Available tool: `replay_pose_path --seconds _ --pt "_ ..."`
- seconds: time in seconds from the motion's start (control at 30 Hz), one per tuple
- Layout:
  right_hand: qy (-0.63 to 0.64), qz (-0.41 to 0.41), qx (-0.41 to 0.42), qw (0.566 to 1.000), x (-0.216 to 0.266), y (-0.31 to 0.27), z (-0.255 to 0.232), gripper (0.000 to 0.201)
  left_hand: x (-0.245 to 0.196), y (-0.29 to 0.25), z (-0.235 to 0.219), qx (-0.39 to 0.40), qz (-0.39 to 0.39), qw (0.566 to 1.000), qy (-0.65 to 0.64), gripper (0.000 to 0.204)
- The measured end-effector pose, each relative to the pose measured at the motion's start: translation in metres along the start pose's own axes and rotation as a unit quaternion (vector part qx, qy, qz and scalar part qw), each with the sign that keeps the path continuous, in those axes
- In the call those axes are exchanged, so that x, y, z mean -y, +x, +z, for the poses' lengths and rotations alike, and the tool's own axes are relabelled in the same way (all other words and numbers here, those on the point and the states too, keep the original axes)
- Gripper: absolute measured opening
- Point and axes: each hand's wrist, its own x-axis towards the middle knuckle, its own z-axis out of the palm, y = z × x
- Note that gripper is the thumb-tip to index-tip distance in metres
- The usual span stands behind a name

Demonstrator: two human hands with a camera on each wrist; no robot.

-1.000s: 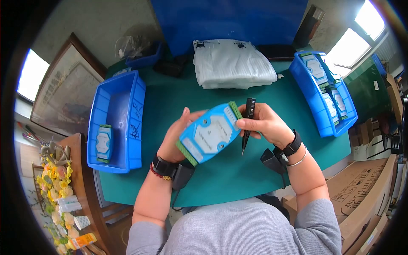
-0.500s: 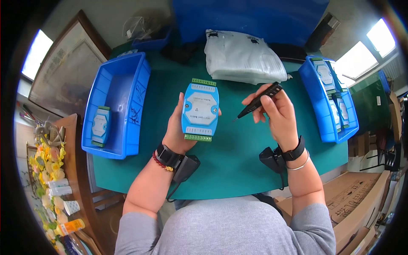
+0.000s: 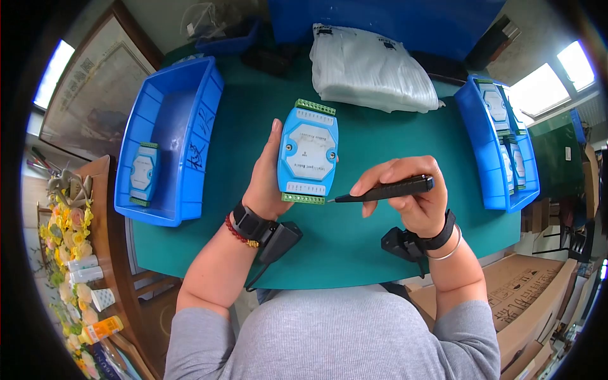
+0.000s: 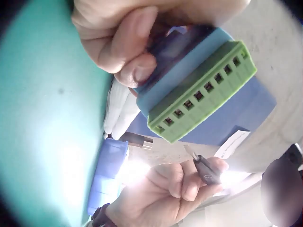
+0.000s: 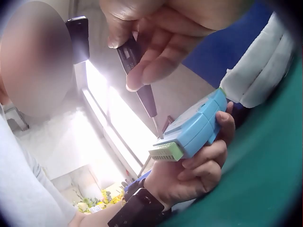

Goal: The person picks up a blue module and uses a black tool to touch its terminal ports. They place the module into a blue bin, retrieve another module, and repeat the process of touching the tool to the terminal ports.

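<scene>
My left hand (image 3: 263, 180) grips a blue module (image 3: 308, 152) with a pale label and green terminal blocks at both ends. Its label faces up in the head view; the fingers curl around its underside. The near terminal block (image 4: 203, 92) shows a row of square openings in the left wrist view. Between thumb and fingers, my right hand (image 3: 421, 212) pinches a slim black screwdriver (image 3: 392, 191). The screwdriver points left, its thin metal tip (image 5: 158, 131) right at the module's near end, by the terminal block.
On the left of the green table (image 3: 253, 275) stands a blue bin (image 3: 168, 214) with one similar module (image 3: 144, 174) inside. A second blue bin (image 3: 479, 155) at the right holds several modules (image 3: 495, 104). Clear plastic bags (image 3: 373, 73) lie stacked at the back.
The module has turned upright in the left hand, and the right hand has let go of its end. The screwdriver has swung to point left, its tip coming to the module's near end.
</scene>
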Motion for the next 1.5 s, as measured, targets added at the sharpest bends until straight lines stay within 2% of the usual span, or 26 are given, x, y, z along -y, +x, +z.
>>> replay_pose_path --seconds 0.2,0.5,0.8,0.9,1.0,1.1,1.2,1.5 --pt "-0.005 -0.003 0.056 0.998 0.0 0.001 0.001 0.025 0.001 0.0 0.0 -0.019 -0.004 1.0 0.017 0.067" --pt "-0.039 -0.029 0.094 0.994 0.0 0.003 -0.003 0.022 0.001 0.0 -0.002 -0.012 -0.006 1.0 0.012 0.067" --pt "-0.059 -0.028 0.089 0.994 0.002 0.004 -0.002 0.019 0.002 0.001 -0.002 -0.015 -0.005 1.0 0.01 0.066" --pt "-0.1 -0.017 0.077 0.992 0.006 0.005 -0.002 0.022 0.002 0.0 -0.001 -0.015 0.005 1.0 0.01 0.065" --pt "-0.19 -0.041 0.029 0.981 0.005 0.003 0.001 0.029 0.003 -0.001 0.0 -0.013 0.023 1.0 0.013 0.064" --pt "-0.213 -0.017 -0.061 0.975 0.006 -0.001 0.01 0.035 0.005 0.0 0.0 -0.017 0.036 0.999 0.026 0.064" --pt "-0.243 -0.004 -0.07 0.968 0.007 -0.002 0.009 0.037 0.005 0.0 0.0 -0.021 0.049 0.998 0.035 0.065" --pt "-0.192 0.026 -0.127 0.973 0.005 -0.006 0.014 0.038 0.005 -0.001 -0.002 -0.005 0.062 0.997 0.037 0.067"
